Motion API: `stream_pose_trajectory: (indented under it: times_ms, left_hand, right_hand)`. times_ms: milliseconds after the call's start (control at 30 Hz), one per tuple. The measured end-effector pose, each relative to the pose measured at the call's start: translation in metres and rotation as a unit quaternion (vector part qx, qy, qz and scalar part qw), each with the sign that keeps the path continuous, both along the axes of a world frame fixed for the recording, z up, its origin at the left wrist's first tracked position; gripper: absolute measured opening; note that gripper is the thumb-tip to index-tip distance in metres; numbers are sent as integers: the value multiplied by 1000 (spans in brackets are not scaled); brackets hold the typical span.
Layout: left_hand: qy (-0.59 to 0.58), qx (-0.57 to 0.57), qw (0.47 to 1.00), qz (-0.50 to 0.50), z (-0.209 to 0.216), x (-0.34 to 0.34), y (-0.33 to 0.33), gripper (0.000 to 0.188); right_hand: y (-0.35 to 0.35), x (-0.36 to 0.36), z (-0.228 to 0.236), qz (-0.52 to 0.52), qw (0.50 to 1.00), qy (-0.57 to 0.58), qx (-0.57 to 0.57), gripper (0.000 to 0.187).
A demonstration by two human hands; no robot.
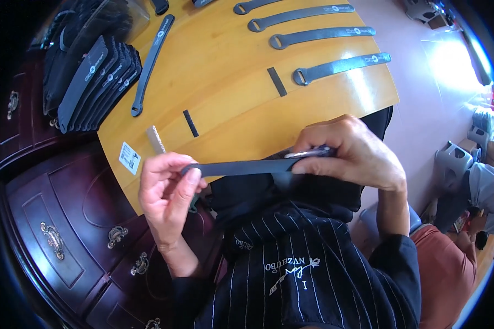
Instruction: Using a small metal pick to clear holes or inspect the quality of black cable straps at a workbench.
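Black, at the upper left of the frame: saw a fanned bundle of straps (101,79), with clear plastic (139,15) behind. Just right of it, found a single looped strap (153,61) lying lengthwise, loop end down. Lower, made out a white label (129,158) near the table's left edge and a pale strip (156,139) just beyond the left hand (167,187). Left of centre, saw that hand's thumb and fingers pinched together on one end of a dark strap (241,168), held nearly level at the frame's centre. Spotted a short dark strip (190,123) above it and a second short strip (277,81) farther right, both apart from the hands. Right of centre, found the right hand (357,156) clamped on the dark strap's other end; could not tell the pale-marked part under the fingers as one with it or separate. At the upper right, counted four looped straps (335,68) in a row.

Then, from the left, took in a dark-red wooden cabinet (55,214) with ornate handles, a glossy yellow tabletop (230,93), a black striped apron (324,263) at lower centre, a pale floor (417,109) bright with glare, a person in a reddish-brown top (447,268) at lower right and a grey stool (453,164) above.
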State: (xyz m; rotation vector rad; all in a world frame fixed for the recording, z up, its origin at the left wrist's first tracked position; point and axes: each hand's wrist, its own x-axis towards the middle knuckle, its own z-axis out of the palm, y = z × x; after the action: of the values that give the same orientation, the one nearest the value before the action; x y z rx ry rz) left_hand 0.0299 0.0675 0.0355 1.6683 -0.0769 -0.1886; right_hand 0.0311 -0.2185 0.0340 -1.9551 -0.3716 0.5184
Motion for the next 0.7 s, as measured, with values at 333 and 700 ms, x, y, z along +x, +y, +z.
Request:
stream_pose_trajectory:
  times_ms: [333,700]
  left_hand:
    - [67,-70,990,102,-37,26,2,22]
    - [-4,50,984,170,-41,51,-2,15]
  right_hand:
    - [-28,50,-8,-81,994,60,-48,22]
    - [-21,88,-48,-182,970,-144,-72,41]
